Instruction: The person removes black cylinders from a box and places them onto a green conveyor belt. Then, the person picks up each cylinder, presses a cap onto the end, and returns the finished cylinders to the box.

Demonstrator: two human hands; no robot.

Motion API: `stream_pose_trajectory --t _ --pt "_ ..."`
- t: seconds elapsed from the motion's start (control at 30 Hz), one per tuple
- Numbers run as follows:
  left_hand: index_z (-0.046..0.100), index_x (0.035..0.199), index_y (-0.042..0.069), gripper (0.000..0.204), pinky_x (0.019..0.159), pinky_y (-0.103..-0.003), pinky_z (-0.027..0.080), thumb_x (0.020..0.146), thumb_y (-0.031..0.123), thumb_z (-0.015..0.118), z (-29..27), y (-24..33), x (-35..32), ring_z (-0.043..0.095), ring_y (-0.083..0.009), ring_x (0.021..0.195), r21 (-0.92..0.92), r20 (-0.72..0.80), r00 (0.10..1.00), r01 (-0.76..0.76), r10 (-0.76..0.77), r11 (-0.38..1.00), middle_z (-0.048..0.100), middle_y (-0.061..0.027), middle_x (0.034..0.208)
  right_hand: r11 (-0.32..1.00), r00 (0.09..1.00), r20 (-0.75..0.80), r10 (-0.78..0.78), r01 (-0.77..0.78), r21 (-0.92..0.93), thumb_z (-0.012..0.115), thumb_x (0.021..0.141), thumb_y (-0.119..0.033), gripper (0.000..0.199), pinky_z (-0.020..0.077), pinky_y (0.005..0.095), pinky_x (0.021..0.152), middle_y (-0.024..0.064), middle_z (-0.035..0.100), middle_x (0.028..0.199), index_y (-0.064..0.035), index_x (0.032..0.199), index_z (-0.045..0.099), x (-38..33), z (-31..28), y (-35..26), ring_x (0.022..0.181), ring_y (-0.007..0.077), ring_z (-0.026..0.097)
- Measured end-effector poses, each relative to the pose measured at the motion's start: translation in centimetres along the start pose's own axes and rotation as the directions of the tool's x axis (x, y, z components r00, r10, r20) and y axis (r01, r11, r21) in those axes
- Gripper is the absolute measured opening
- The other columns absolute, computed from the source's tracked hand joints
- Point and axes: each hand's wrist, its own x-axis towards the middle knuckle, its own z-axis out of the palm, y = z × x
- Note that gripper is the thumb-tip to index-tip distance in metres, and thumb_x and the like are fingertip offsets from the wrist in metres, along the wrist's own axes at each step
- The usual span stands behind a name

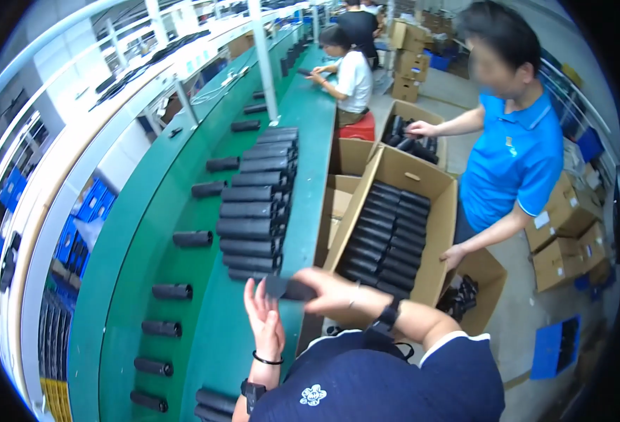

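here the right hand (331, 290) fingers grasp a black tube (289, 288); left hand (264, 320) fingers released.

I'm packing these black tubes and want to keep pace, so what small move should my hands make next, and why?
Probably carry the black tube rightward and lay it in the open cardboard box. The right hand already grips it just beside the box, the left hand is open next to it, and the box holds neat rows of tubes lying the same way.
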Motion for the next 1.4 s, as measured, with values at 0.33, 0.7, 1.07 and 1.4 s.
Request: stream_pose_trajectory --t 0.33,0.7,1.07,1.4 --pt "0.059 0.088 -0.001 0.026 0.087 -0.037 0.046 0.095 0.023 0.052 -0.9 3.8 1.2 0.060 -0.0231 0.089 0.204 -0.087 0.995 0.069 -0.053 0.977 0.063 -0.0128 0.088 0.915 0.901 -0.186 -0.392 0.362 -0.175 0.072 0.057 -0.008 0.058 0.0444 0.0407 0.083 0.0131 0.053 0.104 -0.0051 0.111 0.048 1.5 4.6 0.0 0.098 0.0322 0.055" --pt "0.050 0.124 -0.004 0.040 0.104 -0.050 0.029 0.093 0.022 0.048 -0.2 4.7 -0.1 0.048 -0.0384 0.117 0.879 0.455 0.801 -0.475 0.389 -0.049 0.053 -0.0200 0.123 0.947 0.972 0.004 -0.237 0.230 0.226 0.071 0.062 -0.013 0.063 0.0473 0.0371 0.080 0.0157 0.057 0.100 -0.0038 0.118 0.043 1.0 5.2 -0.9 0.095 0.0288 0.059" --pt "0.061 0.107 0.002 0.041 0.087 -0.044 0.045 0.068 -0.003 0.071 2.3 6.3 -0.3 0.057 -0.0353 0.101 0.658 0.711 0.581 -0.748 0.396 -0.084 0.057 -0.0159 0.113 0.458 0.842 0.448 -0.302 -0.284 0.842 0.073 0.067 0.002 0.072 0.0392 0.0288 0.096 0.0033 0.051 0.118 -0.0062 0.131 0.040 0.6 8.0 -0.4 0.110 0.0128 0.046" --pt "0.046 0.117 -0.003 0.038 0.086 -0.037 0.050 0.095 0.028 0.052 -1.8 1.2 -1.2 0.062 -0.0252 0.099 0.499 -0.226 0.974 0.127 -0.013 0.857 0.061 -0.0145 0.100 0.867 0.955 0.285 -0.086 -0.070 0.494 0.075 0.068 -0.017 0.093 0.0393 0.0317 0.096 0.0161 0.048 0.118 0.0018 0.136 0.016 0.5 7.3 -1.4 0.113 0.0217 0.048"
